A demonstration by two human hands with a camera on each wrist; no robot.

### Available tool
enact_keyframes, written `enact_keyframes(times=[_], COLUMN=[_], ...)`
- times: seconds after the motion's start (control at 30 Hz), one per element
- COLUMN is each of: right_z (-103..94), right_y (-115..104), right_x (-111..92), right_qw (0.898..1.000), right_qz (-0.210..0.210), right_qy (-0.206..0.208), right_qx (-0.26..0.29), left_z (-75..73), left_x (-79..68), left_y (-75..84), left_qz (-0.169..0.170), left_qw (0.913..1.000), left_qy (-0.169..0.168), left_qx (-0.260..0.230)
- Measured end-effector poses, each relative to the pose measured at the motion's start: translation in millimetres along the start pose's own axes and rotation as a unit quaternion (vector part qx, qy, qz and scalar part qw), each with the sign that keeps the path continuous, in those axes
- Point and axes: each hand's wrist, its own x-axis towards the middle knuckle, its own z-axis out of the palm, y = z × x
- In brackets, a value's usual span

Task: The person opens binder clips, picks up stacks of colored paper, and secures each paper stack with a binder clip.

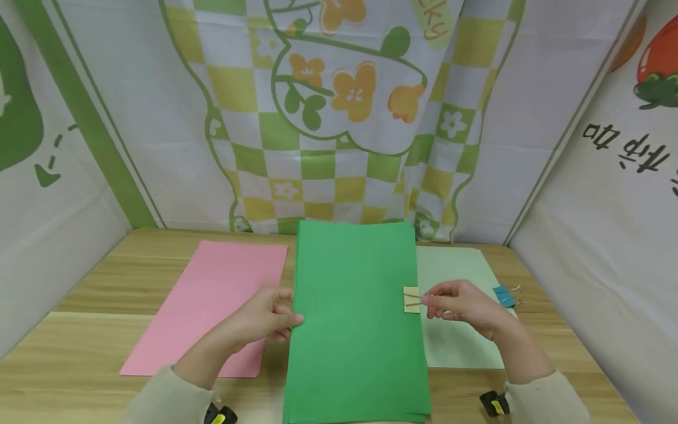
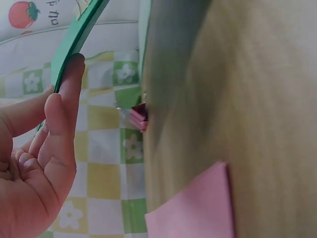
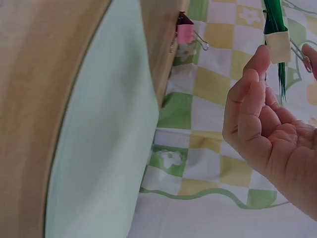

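Left grip (image 1: 265, 317), right grip (image 1: 466, 306) flank green sheets (image 1: 355, 318); right pinches yellow clip (image 1: 411, 291).

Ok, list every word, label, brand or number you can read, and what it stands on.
"cky", its beginning cut off: on the white fabric backdrop with green-and-yellow checks.
"如" and apparently "柿", upside down in the head view, beside a cut-off character: on the white fabric wall at right.
Yellow patches on the black wrist devices: any lettering is too small to read.
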Motion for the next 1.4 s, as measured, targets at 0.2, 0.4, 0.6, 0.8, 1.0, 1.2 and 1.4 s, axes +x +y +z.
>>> enact_keyframes(times=[0.2, 0.4, 0.6, 0.8, 1.0, 1.2, 1.4], right_z=[3.7, 8.5, 14.0, 17.3, 19.4, 21.5, 22.1], right_y=[8, 16, 24, 28, 29, 28, 28], right_x=[2, 2, 3, 4, 7, 12, 16], right_qw=[0.999, 0.998, 0.996, 0.995, 0.994, 0.994, 0.993], right_qz=[0.010, 0.025, 0.034, 0.036, 0.043, 0.056, 0.061], right_qy=[-0.033, -0.056, -0.083, -0.093, -0.087, -0.074, -0.072], right_qx=[-0.014, -0.025, -0.029, -0.032, -0.049, -0.061, -0.069], left_z=[6.3, 10.6, 14.9, 17.0, 17.8, 18.4, 17.4], left_x=[-2.0, -4.5, -7.2, -6.2, -1.8, 4.7, 8.7], left_y=[-8.4, -16.1, -23.3, -25.6, -26.1, -24.5, -23.6], left_qz=[-0.014, -0.032, -0.040, -0.052, -0.060, -0.075, -0.083], left_qw=[0.9999, 0.9991, 0.9979, 0.9971, 0.9968, 0.9958, 0.9958], left_qy=[-0.008, -0.028, -0.051, -0.055, -0.053, -0.052, -0.038], left_qx=[0.002, 0.001, -0.006, -0.007, 0.000, 0.000, 0.001])
